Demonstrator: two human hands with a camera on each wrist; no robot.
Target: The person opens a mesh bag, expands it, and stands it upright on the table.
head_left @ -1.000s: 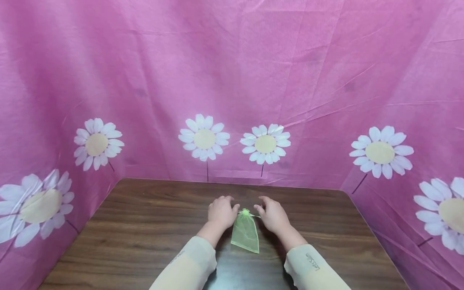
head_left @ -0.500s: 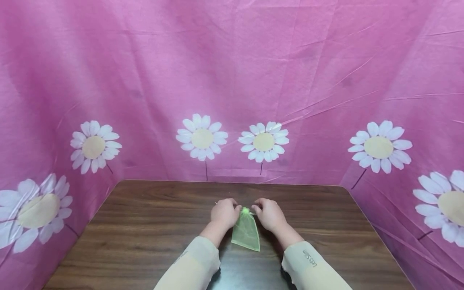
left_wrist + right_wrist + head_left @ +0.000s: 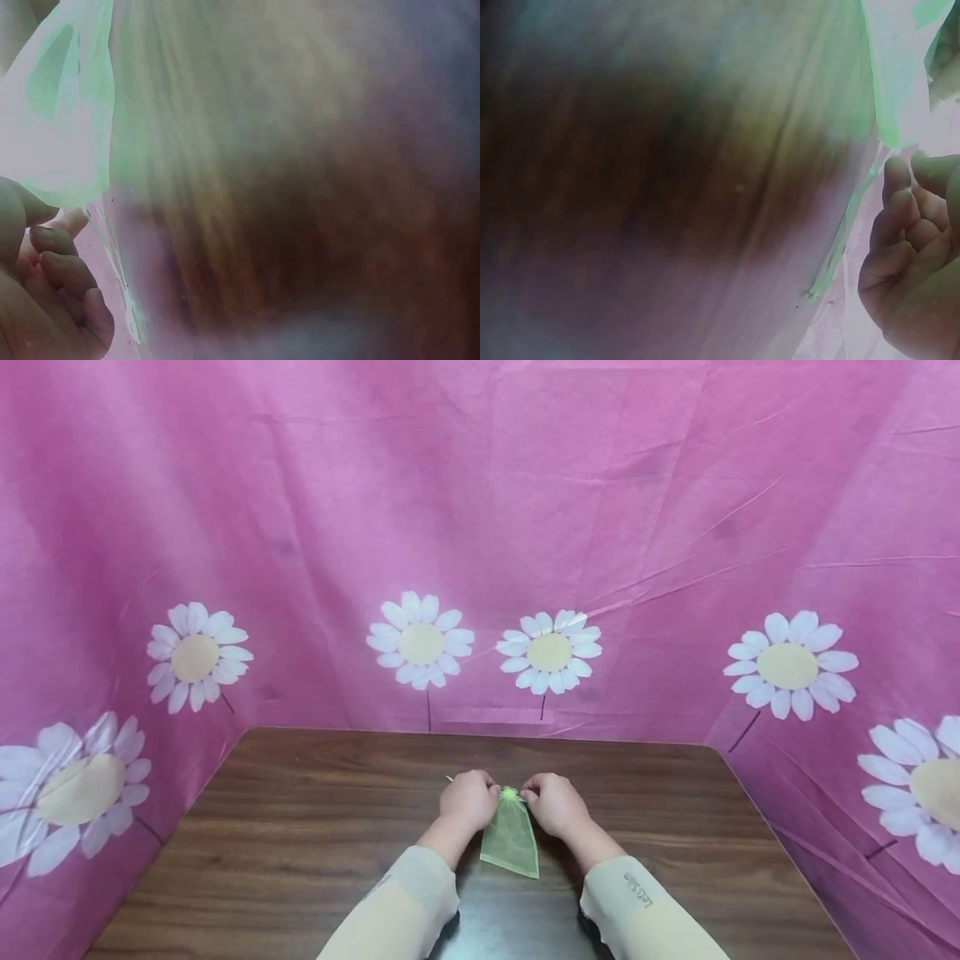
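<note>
A sheer green drawstring pouch (image 3: 510,843) lies in the head view between the two hands, its ruffled neck gathered at the far end. At the left of that neck, the left hand (image 3: 469,802) pinches with curled fingers. On the other side the right hand (image 3: 556,803) mirrors it, thumb and forefinger meeting beside the ruffle. Below the left hand's fingertips a thin cord (image 3: 120,270) trails in the left wrist view. The right wrist view has the pouch (image 3: 900,75) just above the pinching thumb and forefinger, with a green cord (image 3: 844,229) hanging down from there.
The brown wood-grain table (image 3: 315,827) extends around the hands. A pink cloth (image 3: 480,510) printed with white daisies encloses the back and both sides. Pale long sleeves (image 3: 401,902) cover the forearms.
Both hands have come slightly inward, nearer to the gathered neck. Their fingers, more extended a second ago with cord showing between, are now curled in. The pouch has barely moved.
</note>
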